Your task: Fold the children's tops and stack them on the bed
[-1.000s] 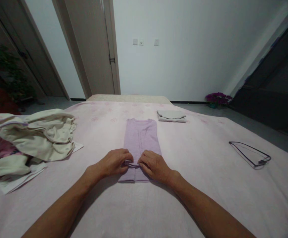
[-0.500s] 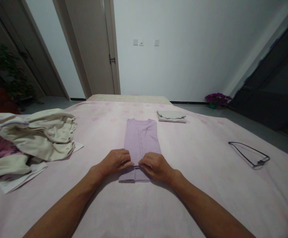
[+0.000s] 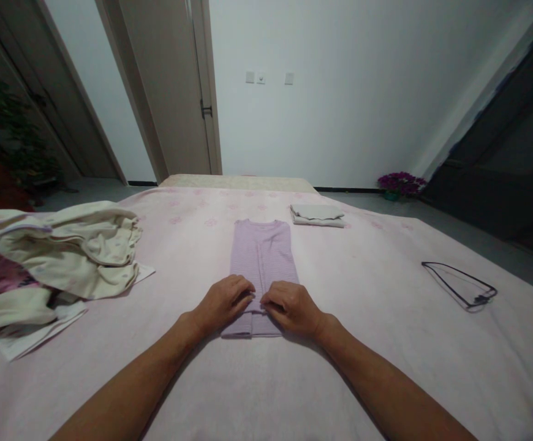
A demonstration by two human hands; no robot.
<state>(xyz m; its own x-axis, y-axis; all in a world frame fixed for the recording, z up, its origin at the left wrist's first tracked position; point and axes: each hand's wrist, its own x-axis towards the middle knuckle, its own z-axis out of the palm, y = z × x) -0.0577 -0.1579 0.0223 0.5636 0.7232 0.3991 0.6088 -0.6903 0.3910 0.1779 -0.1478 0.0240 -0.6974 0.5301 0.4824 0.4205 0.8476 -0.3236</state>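
Note:
A light purple striped garment [image 3: 261,251], folded into a narrow upright rectangle, lies flat on the pink bedspread [image 3: 358,294] with its neckline at the far end. Near its lower end, my left hand [image 3: 228,300] rests on the left side, fingers curled together at the cloth. On the right side my right hand [image 3: 291,308] pinches the garment, its fingertips close to those of my left hand. A folded edge runs across under both hands, and the lower hem shows just below them.
At the left lies a heap of cream and pink clothes [image 3: 73,251]. A folded grey cloth [image 3: 317,215] sits beyond the garment to the right. A black strap-like loop [image 3: 459,285] is at the far right. Past the bed are a door [image 3: 170,86] and purple flowers [image 3: 400,182].
My left hand has shifted slightly to the right and up on the garment. My right hand has moved a little to the right, still at the cloth.

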